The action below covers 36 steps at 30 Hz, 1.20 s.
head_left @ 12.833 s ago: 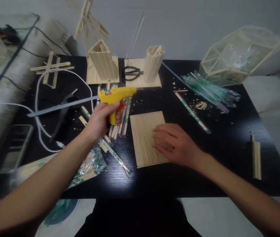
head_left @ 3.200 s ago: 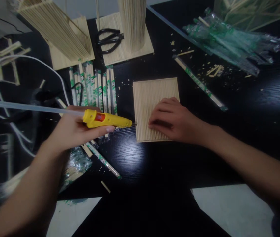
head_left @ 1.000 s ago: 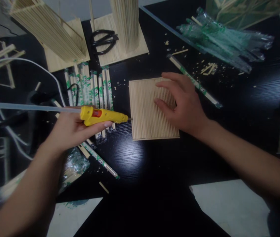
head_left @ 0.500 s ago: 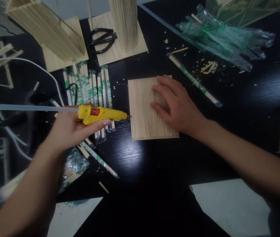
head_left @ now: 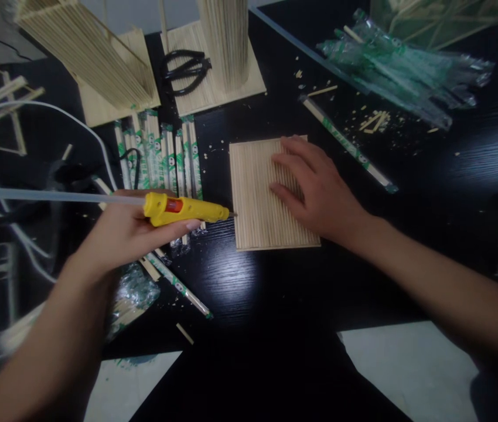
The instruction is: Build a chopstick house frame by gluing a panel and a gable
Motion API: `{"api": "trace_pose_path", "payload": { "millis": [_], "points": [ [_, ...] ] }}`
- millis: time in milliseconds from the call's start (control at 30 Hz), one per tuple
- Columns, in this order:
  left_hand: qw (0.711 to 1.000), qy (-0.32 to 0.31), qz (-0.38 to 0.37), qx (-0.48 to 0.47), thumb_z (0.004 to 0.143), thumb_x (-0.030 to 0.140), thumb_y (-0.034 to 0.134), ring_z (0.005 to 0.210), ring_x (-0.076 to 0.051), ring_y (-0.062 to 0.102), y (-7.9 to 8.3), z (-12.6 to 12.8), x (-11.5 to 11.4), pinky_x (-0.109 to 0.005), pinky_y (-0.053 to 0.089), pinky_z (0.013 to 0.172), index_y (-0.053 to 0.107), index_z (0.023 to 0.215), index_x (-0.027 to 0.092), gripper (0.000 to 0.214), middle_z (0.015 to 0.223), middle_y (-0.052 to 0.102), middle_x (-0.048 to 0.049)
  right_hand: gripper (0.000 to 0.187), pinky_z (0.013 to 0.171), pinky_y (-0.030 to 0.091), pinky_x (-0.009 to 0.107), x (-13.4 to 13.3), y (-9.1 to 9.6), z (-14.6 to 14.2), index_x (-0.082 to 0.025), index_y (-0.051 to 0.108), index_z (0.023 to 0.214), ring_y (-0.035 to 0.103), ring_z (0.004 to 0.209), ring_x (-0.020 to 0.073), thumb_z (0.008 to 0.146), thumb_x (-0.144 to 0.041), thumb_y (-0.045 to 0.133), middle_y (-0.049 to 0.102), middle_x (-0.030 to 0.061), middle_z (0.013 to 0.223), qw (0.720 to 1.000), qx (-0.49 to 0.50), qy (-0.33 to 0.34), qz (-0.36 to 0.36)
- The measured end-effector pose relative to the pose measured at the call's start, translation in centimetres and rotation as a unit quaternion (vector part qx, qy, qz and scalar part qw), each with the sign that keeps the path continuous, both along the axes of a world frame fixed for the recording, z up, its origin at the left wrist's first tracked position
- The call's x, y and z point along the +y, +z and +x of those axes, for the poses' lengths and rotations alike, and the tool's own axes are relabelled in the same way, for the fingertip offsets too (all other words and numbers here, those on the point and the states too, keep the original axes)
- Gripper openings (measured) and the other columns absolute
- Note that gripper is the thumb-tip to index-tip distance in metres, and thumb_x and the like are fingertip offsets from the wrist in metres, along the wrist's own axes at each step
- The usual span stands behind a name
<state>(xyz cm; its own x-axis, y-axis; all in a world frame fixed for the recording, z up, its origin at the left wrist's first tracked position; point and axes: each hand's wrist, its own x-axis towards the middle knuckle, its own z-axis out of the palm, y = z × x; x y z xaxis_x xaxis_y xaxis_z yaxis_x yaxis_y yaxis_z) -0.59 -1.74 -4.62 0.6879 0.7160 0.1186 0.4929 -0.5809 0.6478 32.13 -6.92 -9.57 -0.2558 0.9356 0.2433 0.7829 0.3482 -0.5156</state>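
Observation:
My left hand point(head_left: 132, 225) is closed around a yellow hot glue gun point(head_left: 187, 210). A long translucent glue stick point(head_left: 55, 194) runs out of its back end toward the left. The metal nozzle meets the left edge of a flat panel point(head_left: 253, 193) made of thin wooden sticks laid side by side. Across the right half of that panel lies my right hand point(head_left: 319, 187), fingers spread and resting on the sticks. The glue gun's handle is hidden by my left hand.
Wrapped chopsticks point(head_left: 165, 152) lie behind my left hand. Tall stick structures point(head_left: 225, 47) stand at the back, with black-handled scissors point(head_left: 185, 71) beside one. Empty plastic sleeves point(head_left: 398, 64) are piled back right. A white cable point(head_left: 55, 105) loops at left.
The glue gun's nozzle has slid slightly toward me along the panel's left edge. My right hand stays in place on the panel. The whole view has shifted a little.

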Motion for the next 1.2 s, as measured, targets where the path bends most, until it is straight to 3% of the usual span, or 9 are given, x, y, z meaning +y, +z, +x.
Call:
{"api": "trace_pose_path", "payload": {
  "millis": [100, 233, 400, 667, 1000, 1200],
  "points": [
    [1.0, -0.007, -0.013, 0.007, 0.088, 0.042, 0.08, 0.059, -0.011, 0.07, 0.0, -0.1, 0.0, -0.02, 0.054, 0.048, 0.079, 0.091, 0.027, 0.016, 0.075, 0.076, 0.0042, 0.044, 0.122, 0.034, 0.069, 0.0, 0.0, 0.0, -0.025, 0.057, 0.144, 0.042, 0.151, 0.0394, 0.103, -0.041, 0.054, 0.051, 0.0158, 0.159, 1.0, -0.001, -0.001, 0.001],
    [0.999, 0.03, 0.007, 0.031, 0.09, 0.044, 0.077, 0.071, -0.014, 0.074, -0.4, -0.4, -0.1, -0.024, 0.061, 0.06, 0.078, 0.098, 0.028, 0.018, 0.088, 0.079, 0.0022, 0.045, 0.122, 0.035, 0.069, 0.0, -0.1, 0.0, -0.023, 0.057, 0.144, 0.043, 0.151, 0.039, 0.103, -0.041, 0.054, 0.051, 0.0173, 0.159, 1.0, 0.0, 0.003, 0.004],
    [0.997, 0.055, 0.03, 0.055, 0.09, 0.047, 0.076, 0.072, -0.015, 0.073, -0.1, -0.2, -0.2, -0.027, 0.06, 0.06, 0.076, 0.09, 0.028, 0.02, 0.086, 0.077, 0.0009, 0.045, 0.121, 0.035, 0.072, 0.0, 0.1, 0.0, -0.028, 0.056, 0.145, 0.042, 0.151, 0.0395, 0.103, -0.042, 0.053, 0.051, 0.0137, 0.16, 1.0, 0.005, 0.004, -0.003],
    [0.998, -0.006, -0.058, 0.03, 0.089, 0.042, 0.078, 0.057, -0.012, 0.066, 0.6, -0.1, -0.1, -0.022, 0.052, 0.045, 0.076, 0.089, 0.029, 0.014, 0.076, 0.074, 0.0028, 0.045, 0.12, 0.035, 0.074, 0.0, 0.2, -0.1, -0.03, 0.055, 0.147, 0.042, 0.151, 0.0393, 0.103, -0.043, 0.052, 0.052, 0.0123, 0.159, 1.0, 0.002, 0.001, -0.006],
    [0.984, -0.117, -0.131, 0.008, 0.088, 0.027, 0.08, 0.06, -0.008, 0.065, 1.2, 0.7, 0.2, -0.016, 0.052, 0.052, 0.072, 0.084, 0.02, 0.012, 0.074, 0.07, 0.0018, 0.045, 0.121, 0.036, 0.07, 0.0, 0.0, 0.0, -0.026, 0.058, 0.144, 0.044, 0.15, 0.0389, 0.102, -0.042, 0.055, 0.052, 0.0143, 0.158, 1.0, 0.004, 0.003, 0.002],
    [0.981, -0.128, -0.147, 0.008, 0.087, 0.025, 0.081, 0.062, -0.009, 0.067, 1.3, 0.9, 0.2, -0.015, 0.053, 0.053, 0.073, 0.088, 0.019, 0.01, 0.077, 0.071, 0.0011, 0.044, 0.12, 0.037, 0.072, 0.0, 0.0, 0.0, -0.029, 0.057, 0.144, 0.044, 0.15, 0.0381, 0.103, -0.042, 0.055, 0.053, 0.0131, 0.158, 1.0, 0.002, 0.001, 0.003]
  ]
}}
